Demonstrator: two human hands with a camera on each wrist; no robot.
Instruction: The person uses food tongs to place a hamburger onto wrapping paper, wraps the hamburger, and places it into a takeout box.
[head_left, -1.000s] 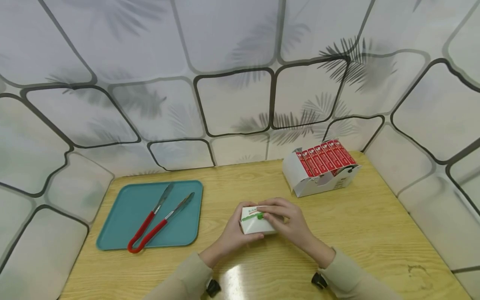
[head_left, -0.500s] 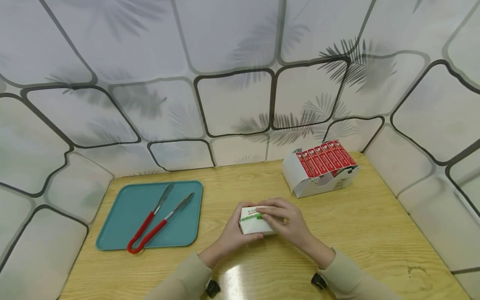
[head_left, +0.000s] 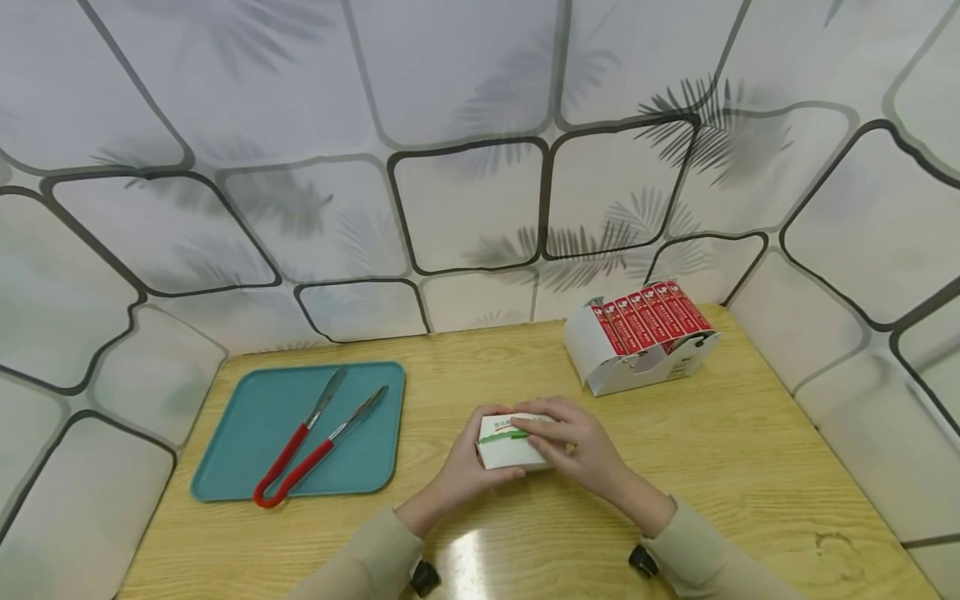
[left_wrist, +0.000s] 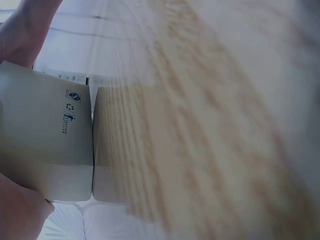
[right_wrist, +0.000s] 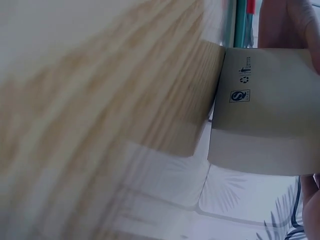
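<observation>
Together both hands (head_left: 525, 454) grip the white box (head_left: 504, 447); only wrist views show its recycling mark (right_wrist: 244, 79).

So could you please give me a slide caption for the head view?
Both hands, left hand and right hand, hold a small white box above the wooden table.

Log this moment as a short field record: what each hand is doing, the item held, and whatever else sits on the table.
held item: small white box with a green stripe, low over the wooden table
left hand: grips the box's left side
right hand: fingers curled over the box's top and right side
tray: teal tray, left of the hands
on tray: red-handled tongs
back right: open white carton with a row of red packets
box markings: small printed symbols, shown in both wrist views
</observation>
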